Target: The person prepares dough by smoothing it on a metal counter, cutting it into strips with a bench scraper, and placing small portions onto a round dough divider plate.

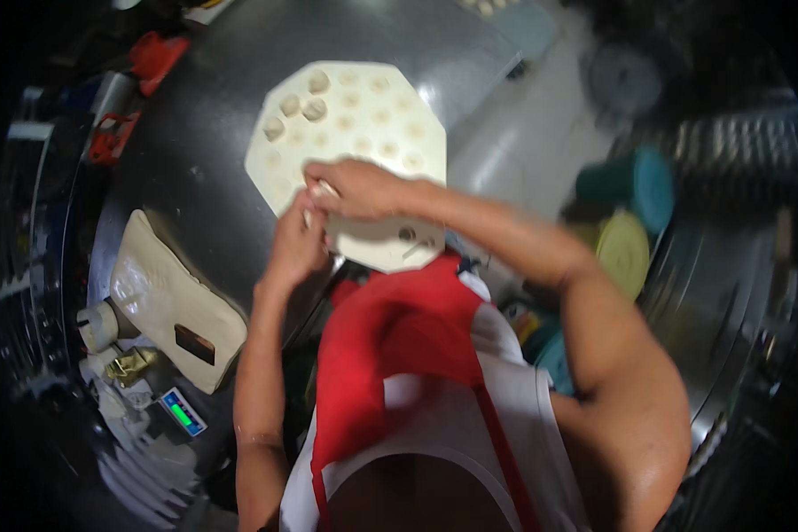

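My left hand (306,235) and my right hand (359,189) meet at the lower left of a cream octagonal board (417,133), fingers closed around a small pale dough piece (326,188). The board has rows of round marks, with several small folded dough pieces (315,110) at its upper left. On its lower right, below my right wrist, lie a small dark ring-like object (407,234) and a thin stick-like item (415,248). The board rests on a steel table (195,124), partly over my red apron (399,328).
Left are a dough slab (146,253) with a dark phone-like rectangle (194,345), a digital scale (182,411) and red objects (155,62). Right, beside a pale floor (523,133), stand a teal container (634,191), a yellow one (621,253) and steel surfaces (700,310).
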Demonstrator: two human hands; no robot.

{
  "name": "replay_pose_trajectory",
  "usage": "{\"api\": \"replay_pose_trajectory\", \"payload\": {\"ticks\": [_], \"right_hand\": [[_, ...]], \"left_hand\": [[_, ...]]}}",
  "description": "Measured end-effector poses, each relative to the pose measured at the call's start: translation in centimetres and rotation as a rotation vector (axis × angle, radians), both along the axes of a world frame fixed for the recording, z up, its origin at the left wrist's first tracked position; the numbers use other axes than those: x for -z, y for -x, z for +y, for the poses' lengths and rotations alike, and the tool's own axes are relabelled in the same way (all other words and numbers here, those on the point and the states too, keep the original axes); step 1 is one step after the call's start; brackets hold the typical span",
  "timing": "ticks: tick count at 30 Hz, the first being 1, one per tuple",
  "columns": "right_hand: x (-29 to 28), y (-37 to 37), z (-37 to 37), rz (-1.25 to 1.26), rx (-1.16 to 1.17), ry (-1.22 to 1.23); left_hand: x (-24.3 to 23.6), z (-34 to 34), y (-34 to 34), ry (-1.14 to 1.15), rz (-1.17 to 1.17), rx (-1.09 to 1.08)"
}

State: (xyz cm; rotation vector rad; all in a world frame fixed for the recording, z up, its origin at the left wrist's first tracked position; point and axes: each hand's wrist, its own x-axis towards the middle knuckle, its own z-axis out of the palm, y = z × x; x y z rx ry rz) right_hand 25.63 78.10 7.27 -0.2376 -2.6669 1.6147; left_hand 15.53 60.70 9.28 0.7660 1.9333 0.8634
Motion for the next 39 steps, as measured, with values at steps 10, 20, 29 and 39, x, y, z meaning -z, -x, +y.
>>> {"api": "replay_pose_trajectory", "payload": {"ticks": [10,20,29,39], "right_hand": [[-3.2,0.3,1.8,0.010,-0.071,0.014],[5.0,-2.1,-2.7,0.220,0.281,0.218],[5.2,0.7,8.2,-0.339,0.417,0.086],[10.8,9.5,19.7,-0.128,0.406,-0.096]], "left_hand": [[5.7,2.0,1.3,0.041,0.698,0.286],[11.5,1.2,3.9,-0.037,0.084,-0.222],[15.4,0.8,2.2,-0.281,0.462,-0.174],[13.4,2.0,3.8,-0.050,-0.193,-0.643]]}}
